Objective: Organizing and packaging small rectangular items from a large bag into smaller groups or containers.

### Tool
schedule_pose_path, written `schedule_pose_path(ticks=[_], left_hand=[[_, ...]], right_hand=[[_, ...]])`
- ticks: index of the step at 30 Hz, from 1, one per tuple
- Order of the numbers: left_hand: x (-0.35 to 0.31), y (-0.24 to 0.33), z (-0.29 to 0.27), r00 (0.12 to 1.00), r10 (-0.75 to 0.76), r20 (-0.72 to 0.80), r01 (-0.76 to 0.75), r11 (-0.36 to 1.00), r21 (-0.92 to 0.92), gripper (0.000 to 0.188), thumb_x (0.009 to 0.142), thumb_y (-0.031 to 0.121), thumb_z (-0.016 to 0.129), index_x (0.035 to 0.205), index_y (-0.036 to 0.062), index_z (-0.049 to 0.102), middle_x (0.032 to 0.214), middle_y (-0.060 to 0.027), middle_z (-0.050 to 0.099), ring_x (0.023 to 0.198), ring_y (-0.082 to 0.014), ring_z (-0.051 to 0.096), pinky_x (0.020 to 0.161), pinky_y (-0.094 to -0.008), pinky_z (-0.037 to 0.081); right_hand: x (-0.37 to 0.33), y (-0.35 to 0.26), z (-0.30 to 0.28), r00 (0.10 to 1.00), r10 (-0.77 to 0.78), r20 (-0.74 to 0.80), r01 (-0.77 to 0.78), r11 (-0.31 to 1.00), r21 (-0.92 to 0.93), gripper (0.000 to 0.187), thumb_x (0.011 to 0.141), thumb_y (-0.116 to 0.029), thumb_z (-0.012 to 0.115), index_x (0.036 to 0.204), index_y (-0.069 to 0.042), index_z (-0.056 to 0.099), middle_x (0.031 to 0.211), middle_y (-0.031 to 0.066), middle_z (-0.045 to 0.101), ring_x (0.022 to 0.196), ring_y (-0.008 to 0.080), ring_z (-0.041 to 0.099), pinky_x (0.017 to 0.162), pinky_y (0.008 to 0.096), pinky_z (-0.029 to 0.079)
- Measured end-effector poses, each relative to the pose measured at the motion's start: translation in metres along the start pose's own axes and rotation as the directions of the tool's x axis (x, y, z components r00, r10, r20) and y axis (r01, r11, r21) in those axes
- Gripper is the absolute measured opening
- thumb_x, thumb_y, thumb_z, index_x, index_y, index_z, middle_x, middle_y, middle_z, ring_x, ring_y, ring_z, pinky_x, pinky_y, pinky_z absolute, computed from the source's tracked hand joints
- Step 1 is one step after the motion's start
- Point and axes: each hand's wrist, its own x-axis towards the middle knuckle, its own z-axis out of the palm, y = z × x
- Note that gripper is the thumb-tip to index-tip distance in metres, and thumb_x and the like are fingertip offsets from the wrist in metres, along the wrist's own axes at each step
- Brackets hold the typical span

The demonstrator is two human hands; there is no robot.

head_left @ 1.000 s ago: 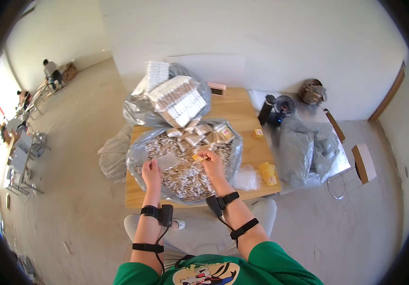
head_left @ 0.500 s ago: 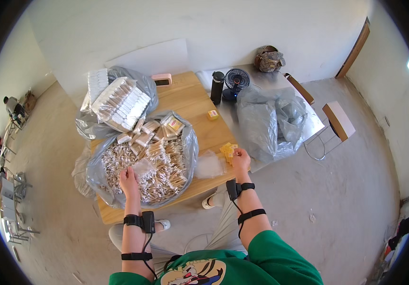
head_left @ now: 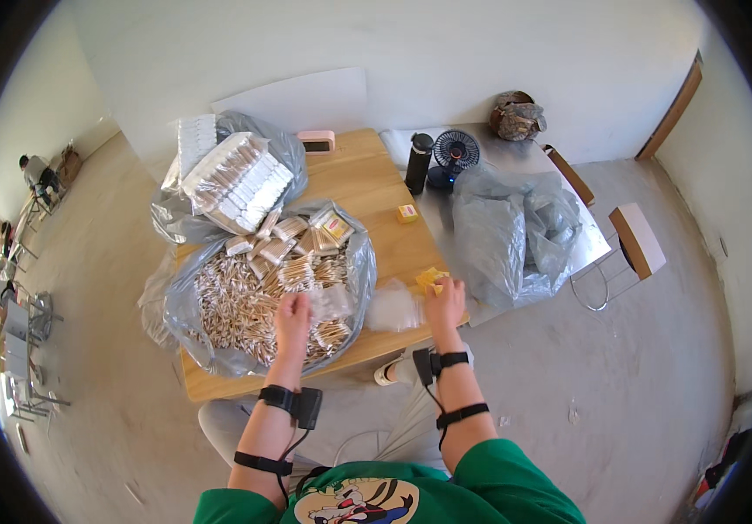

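Note:
My left hand (head_left: pixel 292 323) pinches a small clear plastic bag (head_left: pixel 333 302) by its edge, above a big heap of cotton swabs (head_left: pixel 238 306) with wooden sticks. The heap fills a grey plastic bag (head_left: pixel 186 325) opened out on the wooden table. Over the table's right edge, my right hand (head_left: pixel 446 307) has its fingers closed at some small yellow cards (head_left: pixel 429 278); one seems gripped, though the fingers partly cover it. Between my hands lies a stack of clear bags (head_left: pixel 393 307). Packed swab bundles (head_left: pixel 334 229) rest on the heap's far side.
Wrapped swab packs (head_left: pixel 241 179) sit in another grey bag behind the heap. A small yellow box (head_left: pixel 407 213) stands on the wooden table. On the metal table at right are a black bottle (head_left: pixel 420 162), a fan (head_left: pixel 456 157) and a bulky grey bag (head_left: pixel 516 231).
My left hand has carried the clear bag rightward across the swabs, toward the bag stack. My right hand stays by the yellow cards, shifted slightly. The whole view has turned a little.

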Motion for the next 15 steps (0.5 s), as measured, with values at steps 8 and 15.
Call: schedule_pose_path(ticks=[8,15], left_hand=[[-0.02,-0.002,0.043,0.972,0.13,0.198,-0.153,0.983,0.105,0.018,0.088,0.019,0.056,0.081,0.002,0.056,0.061,-0.0033,0.055,0.053,-0.0097,0.051,0.049,-0.0248,0.041],[0.016,-0.016,-0.027,0.982,0.182,-0.048,-0.146,0.898,0.414,0.018,0.085,0.02,0.058,0.083,0.0018,0.056,0.066,-0.0119,0.058,0.061,-0.0232,0.057,0.057,-0.0341,0.044]], right_hand=[[-0.051,-0.063,-0.005,0.785,-0.057,0.617,-0.519,0.481,0.706,0.029,0.079,-0.003,0.061,0.104,0.0,0.046,0.072,0.0069,0.059,0.052,0.0121,0.056,0.044,0.0238,0.042],[-0.018,-0.003,0.012,0.964,0.149,0.22,-0.206,0.941,0.267,0.034,0.074,-0.009,0.063,0.104,-0.003,0.047,0.074,0.0133,0.06,0.065,0.0285,0.059,0.061,0.039,0.047]])
